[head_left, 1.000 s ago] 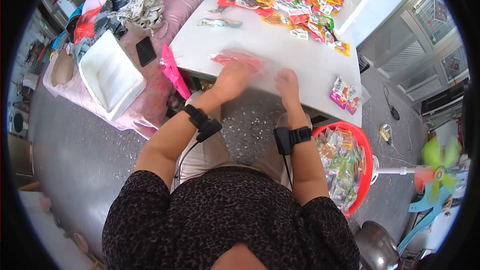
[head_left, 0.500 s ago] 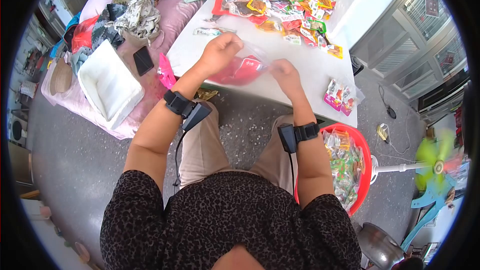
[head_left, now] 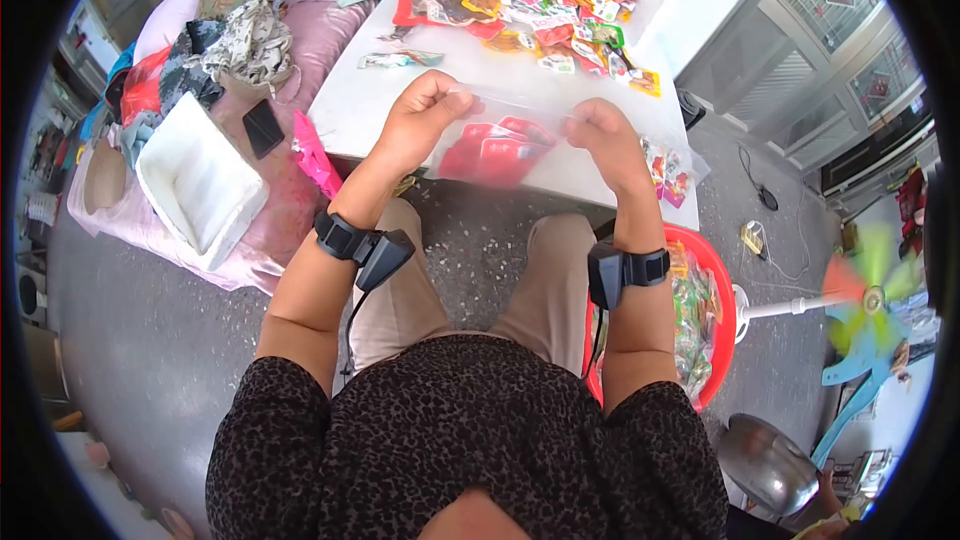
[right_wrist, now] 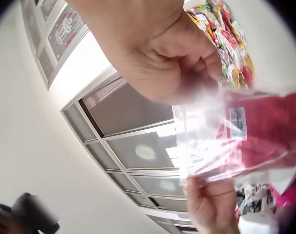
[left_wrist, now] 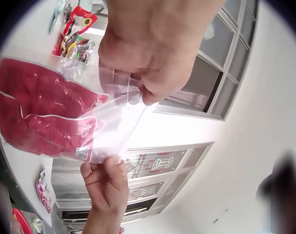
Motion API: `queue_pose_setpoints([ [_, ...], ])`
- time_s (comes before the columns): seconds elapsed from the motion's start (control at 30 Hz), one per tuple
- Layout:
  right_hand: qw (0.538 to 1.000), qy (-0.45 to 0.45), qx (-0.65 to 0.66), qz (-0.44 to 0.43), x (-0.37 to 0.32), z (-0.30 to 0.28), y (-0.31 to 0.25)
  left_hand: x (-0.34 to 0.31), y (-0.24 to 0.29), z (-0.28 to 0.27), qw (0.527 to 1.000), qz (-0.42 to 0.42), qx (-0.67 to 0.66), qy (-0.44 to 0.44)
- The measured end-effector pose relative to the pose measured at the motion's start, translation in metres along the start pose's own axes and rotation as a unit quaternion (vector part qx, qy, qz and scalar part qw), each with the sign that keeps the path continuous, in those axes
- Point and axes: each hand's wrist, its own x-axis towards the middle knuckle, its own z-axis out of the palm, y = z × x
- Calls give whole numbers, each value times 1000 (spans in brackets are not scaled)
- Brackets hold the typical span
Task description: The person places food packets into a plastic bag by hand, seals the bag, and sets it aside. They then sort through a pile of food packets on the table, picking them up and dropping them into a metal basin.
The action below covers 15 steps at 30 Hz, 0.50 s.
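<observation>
A clear plastic bag with red packets (head_left: 497, 152) inside hangs between both hands above the table's near edge. My left hand (head_left: 422, 120) pinches one top corner, and my right hand (head_left: 610, 140) pinches the other. In the left wrist view the red packets (left_wrist: 46, 112) lie in the bag's lower part, with my left hand (left_wrist: 143, 53) on the bag's upper edge and my right hand (left_wrist: 107, 187) at the opposite corner. The right wrist view shows my right hand (right_wrist: 162, 53), the packets (right_wrist: 272, 131) and my left hand (right_wrist: 213, 204) across the bag.
A heap of colourful packets (head_left: 560, 0) spills from a white box onto the white table (head_left: 350, 100). Pink-and-white packets (head_left: 668, 172) lie at its right edge. Below stands a red basin (head_left: 722, 290) of packets. A white foam box (head_left: 200, 180) and phone (head_left: 263, 129) lie on the bed.
The bag of red packets, lying on the table at first, has been lifted by its top. Both hands have taken hold of it and moved apart, stretching its upper edge between them.
</observation>
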Motion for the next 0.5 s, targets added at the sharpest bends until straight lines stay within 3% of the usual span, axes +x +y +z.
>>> queue_pose_setpoints([
  [0.1, 996, 28, 88, 1, -10, 3, 3, -2, 8, 12, 999, 34, 25, 1],
  [0.2, 976, 72, 206, -15, -13, 6, 17, -4, 0, 17, 1000, 11, 7, 7],
  [0.3, 957, 80, 274, -46, -18, 11, 14, -5, -11, 17, 988, -49, -137, 50],
  [0.5, 948, 87, 298, -65, -15, 14, 3, -12, -30, 14, 980, -70, -185, 14],
])
